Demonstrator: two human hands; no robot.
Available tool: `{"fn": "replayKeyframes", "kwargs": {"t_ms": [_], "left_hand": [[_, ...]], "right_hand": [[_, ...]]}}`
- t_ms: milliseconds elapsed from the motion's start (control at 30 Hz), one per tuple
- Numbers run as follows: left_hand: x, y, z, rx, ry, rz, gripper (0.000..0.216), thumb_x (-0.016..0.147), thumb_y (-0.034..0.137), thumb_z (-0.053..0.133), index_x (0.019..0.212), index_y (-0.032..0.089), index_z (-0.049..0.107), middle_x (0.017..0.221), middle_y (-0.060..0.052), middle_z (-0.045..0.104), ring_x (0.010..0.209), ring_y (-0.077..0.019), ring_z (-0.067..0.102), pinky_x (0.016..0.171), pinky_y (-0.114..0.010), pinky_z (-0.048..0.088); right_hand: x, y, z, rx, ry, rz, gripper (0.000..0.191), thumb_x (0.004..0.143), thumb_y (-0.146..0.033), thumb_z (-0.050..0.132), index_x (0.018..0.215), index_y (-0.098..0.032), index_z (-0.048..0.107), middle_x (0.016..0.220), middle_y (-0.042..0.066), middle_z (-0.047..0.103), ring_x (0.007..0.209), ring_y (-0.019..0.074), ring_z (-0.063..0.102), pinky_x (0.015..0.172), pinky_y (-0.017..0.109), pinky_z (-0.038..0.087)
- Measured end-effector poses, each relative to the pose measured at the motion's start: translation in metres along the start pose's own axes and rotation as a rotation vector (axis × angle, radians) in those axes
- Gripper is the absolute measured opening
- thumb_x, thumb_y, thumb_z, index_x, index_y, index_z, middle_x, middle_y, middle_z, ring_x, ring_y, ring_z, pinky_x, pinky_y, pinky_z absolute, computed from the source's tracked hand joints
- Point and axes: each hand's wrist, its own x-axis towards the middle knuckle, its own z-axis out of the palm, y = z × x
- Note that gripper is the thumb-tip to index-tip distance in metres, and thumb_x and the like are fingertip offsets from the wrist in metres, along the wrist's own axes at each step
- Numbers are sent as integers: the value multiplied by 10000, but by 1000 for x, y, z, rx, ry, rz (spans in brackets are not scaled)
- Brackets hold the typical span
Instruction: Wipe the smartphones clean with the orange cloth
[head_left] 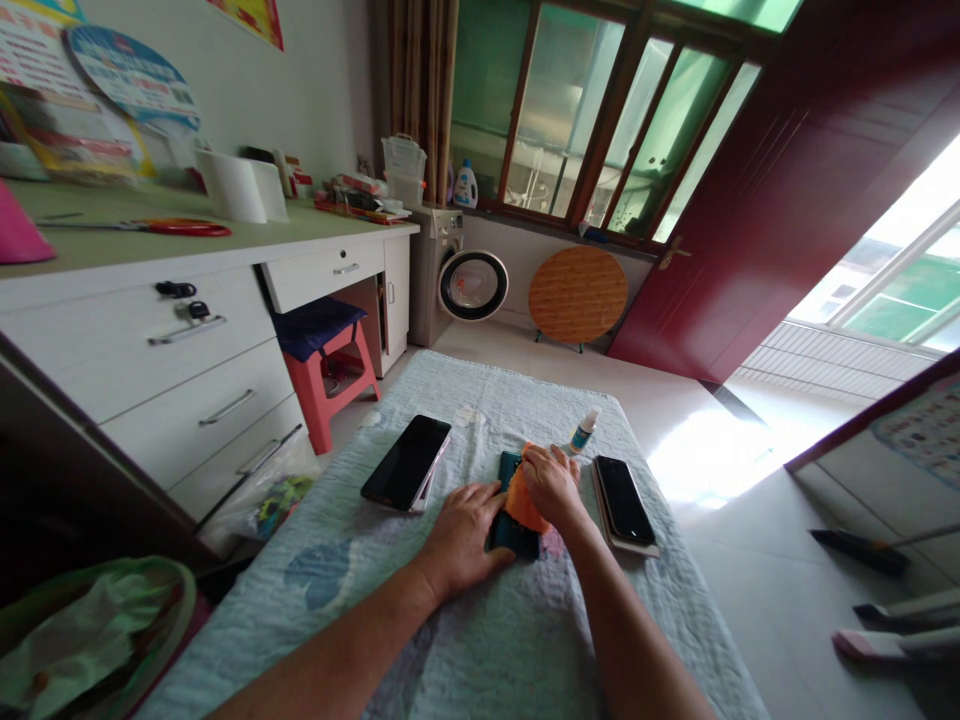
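A dark teal phone (pixel 516 542) lies on the light blue quilted cloth between my hands, its back with the camera end seemingly upward. My left hand (pixel 463 538) grips its left edge, fingers along the side and thumb at the near end. Bunched under the fingers of my right hand (pixel 553 485) is an orange cloth (pixel 523 508), pressed on the phone and hiding much of it. A small spray bottle (pixel 583 430) with a white top stands just beyond my right hand. To the left, a black-screened phone (pixel 409 462) rests on something pale; another phone (pixel 624 498) lies similarly on the right.
The quilted cloth (pixel 352 610) covers the surface before me. Left stands a white desk (pixel 247 350) with scissors (pixel 187 229) and a paper roll (pixel 234 187). Below are a red stool (pixel 322 390) and a waste bin (pixel 184 580). A washing machine (pixel 435 290) has its door open.
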Motion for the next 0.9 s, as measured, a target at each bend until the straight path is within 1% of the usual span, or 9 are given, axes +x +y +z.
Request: {"fn": "replayKeyframes", "kwargs": {"t_ms": [133, 333, 533, 667, 767, 900], "left_hand": [[1, 0, -1, 7, -10, 2, 734, 696, 512, 745, 1335, 213, 544, 1416, -121, 521, 1285, -343, 463, 1104, -474, 326], [1, -1, 0, 4, 8, 25, 733, 715, 580, 713, 1326, 209, 547, 1397, -122, 534, 1250, -349, 486, 1088, -482, 339], [0, 1, -1, 3, 7, 14, 720, 691, 506, 749, 1322, 222, 552, 1388, -111, 541, 1259, -343, 478, 1090, -470, 338], [0, 0, -1, -12, 5, 13, 720, 702, 544, 731, 1324, 228, 550, 1402, -115, 531, 1269, -354, 469, 1091, -488, 329], [0, -1, 0, -10, 9, 20, 730, 711, 579, 714, 1329, 229, 545, 1395, -116, 536, 1259, -355, 477, 1085, -489, 334], [1, -1, 1, -1, 7, 16, 740, 696, 552, 738, 1322, 204, 554, 1396, -126, 533, 1259, -356, 475, 1087, -484, 335]], "right_hand": [[6, -5, 0, -7, -46, 6, 402, 967, -310, 310, 1186, -285, 646, 1365, 15, 571, 1369, 320, 341, 1091, 519, 187], [9, -12, -1, 5, -72, 6, 401, 951, -290, 310, 1151, -287, 658, 1355, 7, 577, 1366, 313, 348, 1094, 531, 195], [4, -8, 0, 24, -56, 3, 421, 932, -299, 344, 1240, -319, 630, 1392, -14, 554, 1367, 304, 345, 1105, 511, 192], [4, -7, 0, -20, -37, -8, 431, 939, -296, 323, 1225, -314, 645, 1396, -3, 551, 1373, 304, 337, 1097, 503, 208], [6, -9, -2, -17, -54, -10, 426, 941, -301, 319, 1209, -314, 650, 1391, -3, 555, 1368, 310, 346, 1092, 506, 219], [8, -14, -4, 9, -84, -9, 418, 924, -287, 339, 1214, -300, 640, 1390, -4, 554, 1367, 331, 340, 1090, 525, 217]]}}
